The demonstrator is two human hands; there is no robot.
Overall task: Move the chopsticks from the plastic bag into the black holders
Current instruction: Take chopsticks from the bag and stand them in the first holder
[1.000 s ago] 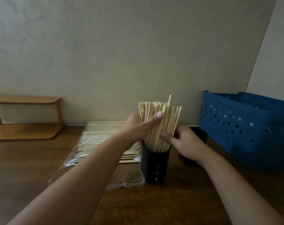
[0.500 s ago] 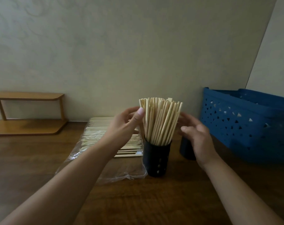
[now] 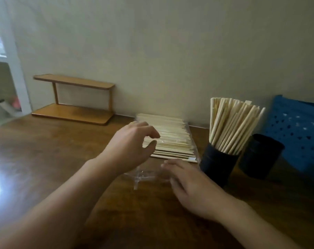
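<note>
The left hand (image 3: 132,146), fingers loosely curled and empty, hovers nearest the bagged chopsticks (image 3: 170,139), which lie lengthwise left-to-right, while the right hand (image 3: 190,186) rests flat on the plastic bag (image 3: 147,175).

Both hands are off the bundle of chopsticks (image 3: 231,126) standing in the near black holder (image 3: 218,162), which they gripped a second ago and flanked half a second ago. The left hand (image 3: 132,144) now hovers with loosely curled fingers over the chopsticks in the plastic bag (image 3: 149,175), and the right hand (image 3: 190,186) lies with fingers extended at the bag's crumpled near end. The view has swung left, so the holders sit toward the right edge and a white frame (image 3: 12,56) appears at far left.
</note>
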